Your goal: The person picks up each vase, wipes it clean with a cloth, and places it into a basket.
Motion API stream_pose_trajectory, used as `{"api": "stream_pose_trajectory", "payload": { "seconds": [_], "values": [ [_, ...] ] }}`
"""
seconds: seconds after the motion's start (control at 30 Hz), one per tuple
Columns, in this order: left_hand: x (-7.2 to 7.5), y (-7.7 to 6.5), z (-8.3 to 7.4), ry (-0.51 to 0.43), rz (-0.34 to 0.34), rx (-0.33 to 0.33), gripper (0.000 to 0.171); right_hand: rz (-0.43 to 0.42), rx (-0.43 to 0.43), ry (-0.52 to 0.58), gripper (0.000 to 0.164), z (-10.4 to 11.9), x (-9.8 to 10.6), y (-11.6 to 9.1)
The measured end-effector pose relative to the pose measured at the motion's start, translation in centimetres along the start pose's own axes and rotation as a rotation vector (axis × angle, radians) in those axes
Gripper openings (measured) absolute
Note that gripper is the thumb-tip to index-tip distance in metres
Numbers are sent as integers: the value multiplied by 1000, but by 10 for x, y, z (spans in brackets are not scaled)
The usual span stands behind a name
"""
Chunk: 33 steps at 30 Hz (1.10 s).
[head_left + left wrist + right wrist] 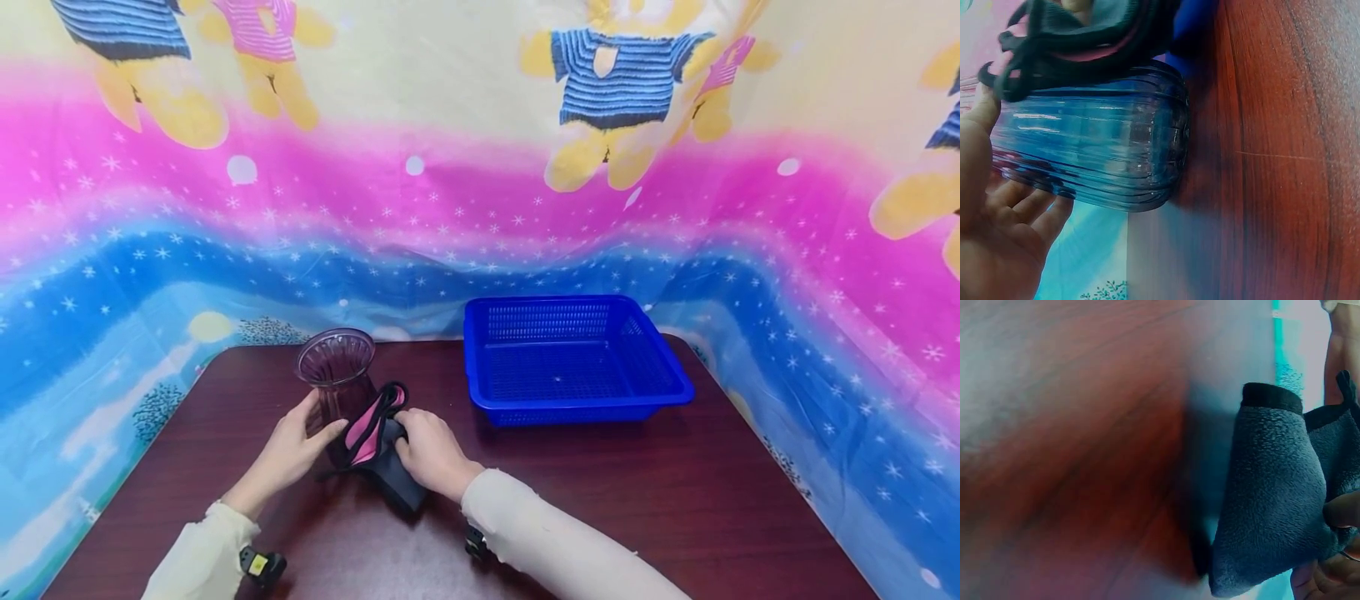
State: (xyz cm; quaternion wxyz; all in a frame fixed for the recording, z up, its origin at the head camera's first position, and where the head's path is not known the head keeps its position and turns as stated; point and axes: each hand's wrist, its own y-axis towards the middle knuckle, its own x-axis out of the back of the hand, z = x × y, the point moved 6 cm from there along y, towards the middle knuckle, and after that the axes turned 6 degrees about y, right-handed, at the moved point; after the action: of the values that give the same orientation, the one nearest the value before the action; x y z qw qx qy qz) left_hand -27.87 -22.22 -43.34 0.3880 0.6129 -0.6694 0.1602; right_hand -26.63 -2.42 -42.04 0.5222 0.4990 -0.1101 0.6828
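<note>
A purple-tinted ribbed glass vase (336, 358) with a flared rim stands at the left of the table. My left hand (291, 446) holds its side, thumb in front and fingers round the far side, as the left wrist view of the vase (1097, 144) shows. My right hand (435, 454) grips a folded cleaning cloth (401, 475), dark grey and fuzzy on one face, pink on the other, with black edging. The cloth lies against the right side of the vase. In the right wrist view, the thumb presses into the grey cloth (1272, 494).
A blue plastic basket (570, 404) with perforated walls stands at the back right of the dark red wooden table (637, 517). Behind the table hangs a printed curtain (450, 208) with bears and snowflakes. Each wrist bears a small black device.
</note>
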Motion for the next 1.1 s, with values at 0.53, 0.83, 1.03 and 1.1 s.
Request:
{"api": "stream_pose_trajectory", "payload": {
  "seconds": [0.53,0.83,1.03,1.1],
  "values": [
    [-1,0,-2,-36,10,13,73,119,-54,-100,21,-20,-29,-11],
    [-1,-1,-2,-21,10,24,76,67,-60,22,17,-20,-21,-7],
    [0,-2,-2,-14,8,21,75,-10,-47,77,21,-12,-9,-2],
    [0,-2,-3,-2,-1,6,73,-42,-36,87,22,-9,-4,-1]
  ]
}}
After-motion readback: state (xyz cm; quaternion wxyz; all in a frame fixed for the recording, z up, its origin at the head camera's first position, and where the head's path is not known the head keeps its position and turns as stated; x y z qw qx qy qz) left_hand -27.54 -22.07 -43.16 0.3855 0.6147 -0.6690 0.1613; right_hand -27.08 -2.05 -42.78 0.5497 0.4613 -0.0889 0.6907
